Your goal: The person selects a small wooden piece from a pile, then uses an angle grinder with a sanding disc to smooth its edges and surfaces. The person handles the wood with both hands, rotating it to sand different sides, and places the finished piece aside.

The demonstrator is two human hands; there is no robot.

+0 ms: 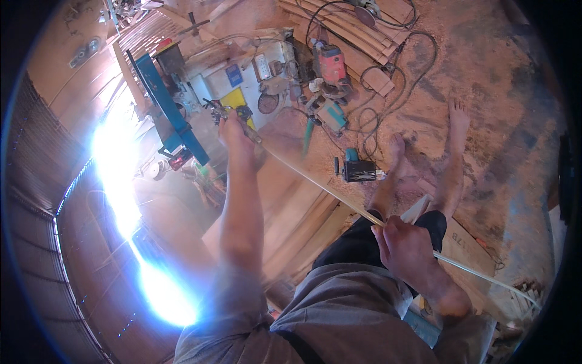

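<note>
My left hand is stretched out ahead, its fingers wrapped round an air gun. Its head shows only as a dark metal shape just past my fingers. From its lower end a thin pale hose slants down to the right, pulled nearly straight. Closer to my body, my right hand is closed round that hose. Beyond my right hand the hose carries on toward the far right edge.
A long blue-green metal piece stands left of my left hand. On the dusty floor lie a red power tool, a teal one, a black-and-teal one, looping cables and stacked boards. Wide planks lie beside my legs.
</note>
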